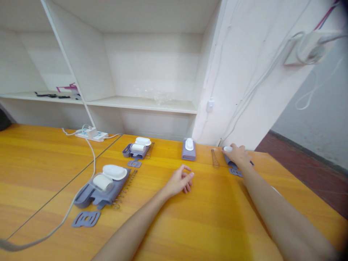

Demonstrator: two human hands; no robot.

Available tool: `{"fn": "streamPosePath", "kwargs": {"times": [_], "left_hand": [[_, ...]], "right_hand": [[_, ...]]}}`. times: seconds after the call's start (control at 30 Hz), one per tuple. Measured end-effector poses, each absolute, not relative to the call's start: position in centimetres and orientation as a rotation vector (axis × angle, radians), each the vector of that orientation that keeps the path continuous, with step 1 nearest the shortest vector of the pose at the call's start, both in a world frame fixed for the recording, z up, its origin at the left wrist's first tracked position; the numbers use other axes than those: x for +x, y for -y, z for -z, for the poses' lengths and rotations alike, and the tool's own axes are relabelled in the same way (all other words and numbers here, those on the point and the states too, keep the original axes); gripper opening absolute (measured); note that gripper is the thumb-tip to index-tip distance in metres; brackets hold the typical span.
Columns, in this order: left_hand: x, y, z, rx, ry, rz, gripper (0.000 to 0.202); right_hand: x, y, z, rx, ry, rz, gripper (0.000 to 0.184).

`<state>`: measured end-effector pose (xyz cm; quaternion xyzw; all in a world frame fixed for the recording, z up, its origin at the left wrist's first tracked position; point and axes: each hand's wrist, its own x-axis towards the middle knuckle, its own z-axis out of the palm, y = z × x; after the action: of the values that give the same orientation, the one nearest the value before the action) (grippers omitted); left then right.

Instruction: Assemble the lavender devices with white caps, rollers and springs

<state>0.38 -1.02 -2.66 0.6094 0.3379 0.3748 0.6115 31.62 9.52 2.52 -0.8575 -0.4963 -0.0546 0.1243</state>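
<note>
My right hand reaches to the far right of the orange table and lies over a purple part set, its fingers closed on a white piece. A metal spring lies just left of that hand. My left hand rests on the table in the middle, fingers loosely curled with nothing in them. An assembled purple holder with a white cap stands beyond my left hand.
Two more purple sets with white rollers and springs lie at the left and centre back. A flat purple plate lies near the front. A white power strip and its cable cross the left side. White shelves stand behind.
</note>
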Motion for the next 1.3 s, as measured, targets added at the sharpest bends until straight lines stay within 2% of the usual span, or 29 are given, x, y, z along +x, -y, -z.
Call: {"fn": "streamPosePath", "kwargs": {"times": [0.27, 0.5, 0.87, 1.1, 1.3], "left_hand": [[0.5, 1.0, 2.7, 1.4, -0.804, -0.86, 0.046], [0.3, 1.1, 2.8, 1.397, -0.8, -0.862, 0.046], [0.3, 0.9, 3.0, 1.411, -0.795, -0.859, 0.046], [0.4, 1.0, 2.7, 1.431, -0.797, -0.866, 0.043], [0.4, 1.2, 2.4, 1.453, -0.775, -0.871, 0.042]], "right_hand": [[31.4, -9.6, -2.7, -2.467, 1.43, 0.139, 0.061], [31.8, -10.0, -3.2, -2.523, 1.463, -0.016, 0.059], [31.2, -8.0, -3.7, -2.426, 1.462, 0.06, 0.059], [23.8, -2.6, -4.3, -2.144, 1.663, 0.214, 0.05], [16.8, 1.9, -2.2, -2.012, 2.083, 0.125, 0.039]]}}
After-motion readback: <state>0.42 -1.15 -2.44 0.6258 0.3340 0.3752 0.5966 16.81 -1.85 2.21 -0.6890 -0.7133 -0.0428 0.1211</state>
